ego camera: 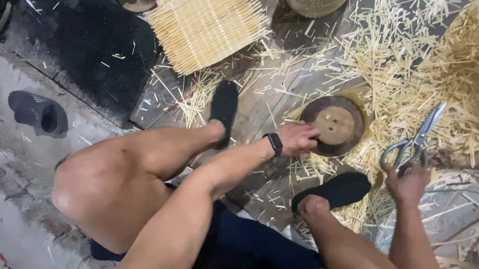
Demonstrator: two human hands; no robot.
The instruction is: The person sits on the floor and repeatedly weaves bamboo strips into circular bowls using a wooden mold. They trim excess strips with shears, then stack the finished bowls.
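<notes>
Two hands, left hand (296,137) gripping round wooden disc (335,126), right hand (409,184) holding scissors (414,143) beside it

Single head cam on me, looking steeply down past my knees at the plank floor (262,114) from seated height, close enough that my left hand (296,137) and right hand (409,184) sit mid-frame.
</notes>
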